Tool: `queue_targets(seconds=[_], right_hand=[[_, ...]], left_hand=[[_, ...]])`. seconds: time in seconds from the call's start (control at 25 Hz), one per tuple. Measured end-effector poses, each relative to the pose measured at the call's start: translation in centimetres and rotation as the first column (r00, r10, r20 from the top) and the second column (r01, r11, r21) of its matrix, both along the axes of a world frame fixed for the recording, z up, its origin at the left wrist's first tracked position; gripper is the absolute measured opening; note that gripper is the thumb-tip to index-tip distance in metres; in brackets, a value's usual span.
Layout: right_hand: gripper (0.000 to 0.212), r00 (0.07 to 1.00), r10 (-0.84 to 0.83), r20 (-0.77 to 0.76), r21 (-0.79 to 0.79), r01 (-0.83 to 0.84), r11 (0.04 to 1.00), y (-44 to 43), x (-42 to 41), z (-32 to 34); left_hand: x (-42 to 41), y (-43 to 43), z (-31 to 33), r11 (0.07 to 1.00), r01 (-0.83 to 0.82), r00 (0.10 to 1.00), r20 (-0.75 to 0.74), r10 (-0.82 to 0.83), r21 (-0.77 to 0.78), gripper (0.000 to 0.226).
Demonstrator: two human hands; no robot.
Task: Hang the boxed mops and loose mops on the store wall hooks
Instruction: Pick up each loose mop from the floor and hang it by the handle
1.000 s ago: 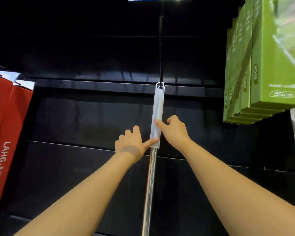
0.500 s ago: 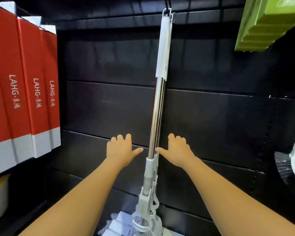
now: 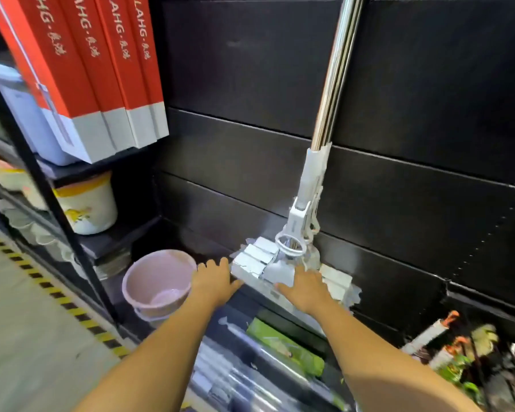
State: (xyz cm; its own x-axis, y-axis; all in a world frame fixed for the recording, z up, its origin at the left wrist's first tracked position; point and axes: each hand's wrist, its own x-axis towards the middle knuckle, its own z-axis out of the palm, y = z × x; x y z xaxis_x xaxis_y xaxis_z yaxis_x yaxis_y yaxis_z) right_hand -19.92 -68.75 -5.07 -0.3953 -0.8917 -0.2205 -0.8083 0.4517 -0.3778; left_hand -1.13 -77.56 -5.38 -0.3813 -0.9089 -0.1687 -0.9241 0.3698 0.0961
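A loose mop hangs against the black wall panels, its steel pole (image 3: 335, 72) running up out of view and its white folded head (image 3: 259, 260) at the bottom. My left hand (image 3: 213, 281) reaches with spread fingers to the head's left end, thumb touching its edge. My right hand (image 3: 305, 288) lies flat with straight fingers on the head's right half. Red boxed mops (image 3: 101, 60) hang in a row at upper left. A green box (image 3: 283, 346) lies low between my forearms.
A pink bucket (image 3: 158, 281) stands on the floor left of the mop head. A cream bucket (image 3: 87, 203) sits on a black rack shelf at left. Wrapped goods lie in a bin at bottom centre and right. Yellow-black tape marks the floor.
My view has tilted down from the hook and handle to the mop head. Both hands have dropped from the handle, past the pole, to the mop head at the bottom.
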Motion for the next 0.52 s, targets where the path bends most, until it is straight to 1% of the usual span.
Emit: queue_targets(seconds=[0.12, 0.24, 0.36, 0.44, 0.52], right_hand=[[0.079, 0.998, 0.050, 0.029, 0.136, -0.054, 0.989, 1.2, 3.7, -5.0], [0.080, 0.993, 0.118, 0.023, 0.239, -0.120, 0.963, 1.5, 7.0, -8.5], [0.081, 0.983, 0.181, 0.024, 0.333, -0.178, 0.926, 1.3, 10.6, -11.7], [0.078, 0.972, 0.233, 0.012, 0.387, -0.219, 0.896, 0.9, 12.8, -13.1], [0.079, 0.959, 0.279, 0.048, 0.439, -0.271, 0.857, -0.2, 14.8, -14.1]], left_hand=[[3.8, 2.3, -5.0, 0.993, -0.047, 0.998, 0.056, 0.041, 0.108, 0.072], [7.7, 4.1, -9.1, 0.969, -0.119, 0.992, 0.066, 0.107, 0.217, 0.076], [12.1, 5.7, -12.8, 0.926, -0.214, 0.976, 0.098, 0.192, 0.310, 0.079], [14.8, 6.5, -14.7, 0.889, -0.272, 0.962, 0.128, 0.241, 0.369, 0.077], [17.4, 6.8, -16.0, 0.859, -0.317, 0.948, 0.155, 0.278, 0.401, 0.075]])
